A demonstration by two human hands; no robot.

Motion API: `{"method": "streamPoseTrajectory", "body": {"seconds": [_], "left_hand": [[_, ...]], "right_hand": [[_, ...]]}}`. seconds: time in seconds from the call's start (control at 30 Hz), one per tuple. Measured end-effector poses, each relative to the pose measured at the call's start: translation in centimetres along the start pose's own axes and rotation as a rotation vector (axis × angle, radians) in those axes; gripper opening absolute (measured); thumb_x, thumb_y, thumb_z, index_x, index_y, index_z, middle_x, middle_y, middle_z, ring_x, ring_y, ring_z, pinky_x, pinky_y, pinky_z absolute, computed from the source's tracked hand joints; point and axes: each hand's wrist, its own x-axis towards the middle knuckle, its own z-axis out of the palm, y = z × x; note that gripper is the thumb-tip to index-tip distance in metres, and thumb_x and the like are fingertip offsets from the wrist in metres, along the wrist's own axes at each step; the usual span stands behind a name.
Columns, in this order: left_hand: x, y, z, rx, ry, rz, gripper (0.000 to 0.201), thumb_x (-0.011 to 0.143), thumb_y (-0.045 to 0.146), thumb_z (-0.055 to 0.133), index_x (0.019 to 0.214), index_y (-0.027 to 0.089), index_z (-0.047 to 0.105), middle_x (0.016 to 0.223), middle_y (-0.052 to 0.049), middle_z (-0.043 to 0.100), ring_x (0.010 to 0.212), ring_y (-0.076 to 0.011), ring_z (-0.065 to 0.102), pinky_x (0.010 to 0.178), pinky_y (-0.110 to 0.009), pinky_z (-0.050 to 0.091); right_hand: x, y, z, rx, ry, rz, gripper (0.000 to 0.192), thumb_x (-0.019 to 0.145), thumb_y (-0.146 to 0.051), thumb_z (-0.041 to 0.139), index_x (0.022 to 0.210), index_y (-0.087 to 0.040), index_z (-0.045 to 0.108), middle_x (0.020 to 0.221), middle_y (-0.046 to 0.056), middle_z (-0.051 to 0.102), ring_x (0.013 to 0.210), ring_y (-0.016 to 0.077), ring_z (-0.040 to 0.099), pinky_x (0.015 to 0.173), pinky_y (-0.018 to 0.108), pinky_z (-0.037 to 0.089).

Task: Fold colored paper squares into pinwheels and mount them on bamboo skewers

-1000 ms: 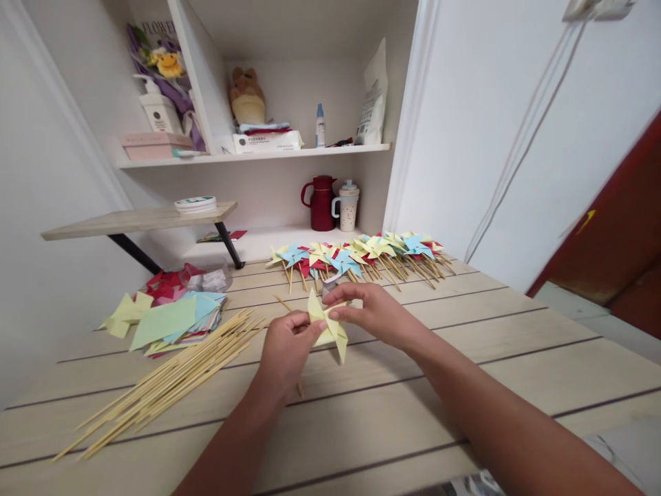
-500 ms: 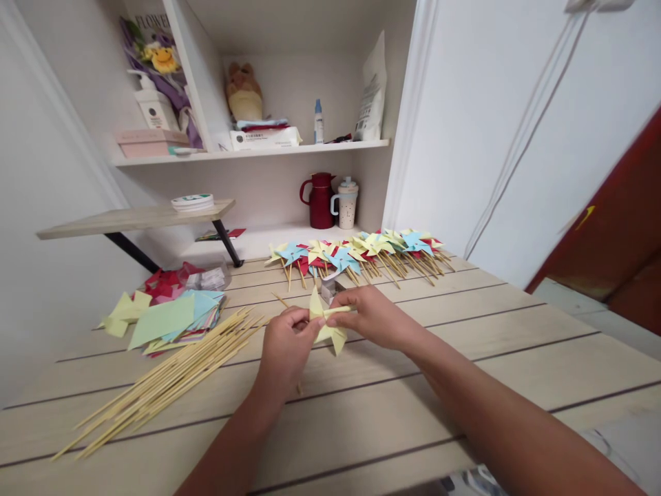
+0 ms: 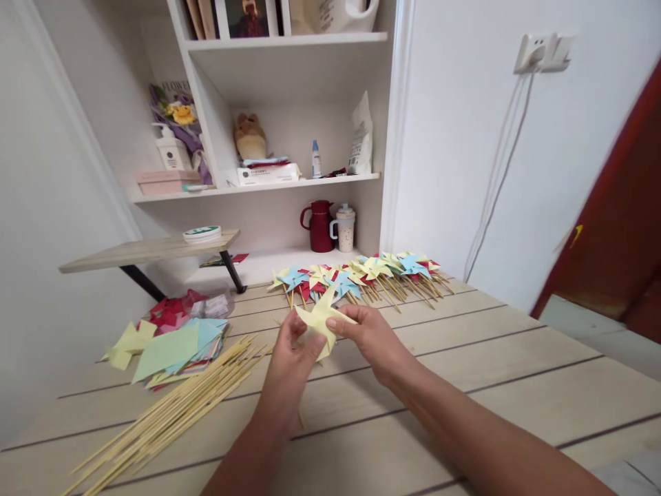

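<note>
A pale yellow paper pinwheel is held between both hands above the table, its blades facing me. My left hand pinches its lower left side, thumb on the front. From the right, my right hand grips a blade close to the centre with thumb and fingers. Part of a thin stick shows below my left hand; whether it joins the pinwheel I cannot tell. Beyond the hands lies a row of finished-looking pinwheels on sticks, in yellow, blue and red.
Left of my hands lie a bundle of bamboo sticks and a stack of coloured paper sheets. Behind them are red paper pieces and a clear box. A small raised wooden shelf stands at the back left. A red jug and a cup stand behind.
The pinwheel has turned to face me more and come slightly nearer my view. Both hands keep hold of it with shifted fingers. The camera view has tilted upward.
</note>
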Motion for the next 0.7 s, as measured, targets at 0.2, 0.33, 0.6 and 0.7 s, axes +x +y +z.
{"method": "streamPoseTrajectory", "body": {"seconds": [0.2, 0.33, 0.6, 0.7], "left_hand": [[-0.27, 0.29, 0.25, -0.084, -0.083, -0.066, 0.046, 0.073, 0.035, 0.079, 0.114, 0.016, 0.070, 0.114, -0.013, 0.073, 0.109, -0.0259, 0.065, 0.099, -0.037, 0.046], [-0.15, 0.17, 0.06, -0.101, -0.051, -0.090, 0.043, 0.071, 0.036, 0.080, 0.108, 0.014, 0.074, 0.105, -0.013, 0.076, 0.099, -0.0251, 0.069, 0.096, -0.038, 0.048], [-0.39, 0.38, 0.44, -0.046, 0.035, -0.092, 0.043, 0.064, 0.037, 0.084, 0.100, 0.013, 0.076, 0.090, -0.011, 0.078, 0.086, -0.0244, 0.072, 0.088, -0.038, 0.052], [-0.36, 0.32, 0.32, -0.055, 0.022, -0.092, 0.043, 0.064, 0.036, 0.084, 0.099, 0.013, 0.076, 0.092, -0.011, 0.078, 0.087, -0.0242, 0.071, 0.089, -0.037, 0.051]], "right_hand": [[-0.31, 0.05, 0.13, -0.094, -0.007, -0.075, 0.019, 0.074, -0.037, 0.069, 0.073, -0.018, 0.066, 0.073, 0.001, 0.065, 0.072, 0.0173, 0.056, 0.072, 0.030, 0.043], [-0.27, 0.04, -0.09, -0.129, -0.019, -0.091, 0.017, 0.075, -0.036, 0.069, 0.074, -0.018, 0.067, 0.073, 0.000, 0.066, 0.072, 0.0173, 0.057, 0.072, 0.029, 0.043], [-0.30, 0.39, 0.03, -0.162, -0.043, -0.078, 0.018, 0.076, -0.036, 0.068, 0.073, -0.018, 0.067, 0.070, -0.001, 0.064, 0.069, 0.0162, 0.055, 0.069, 0.029, 0.041], [-0.42, 0.20, 0.11, -0.158, -0.056, -0.069, 0.019, 0.076, -0.036, 0.068, 0.071, -0.018, 0.066, 0.069, -0.001, 0.062, 0.068, 0.0157, 0.053, 0.068, 0.029, 0.041]]}}
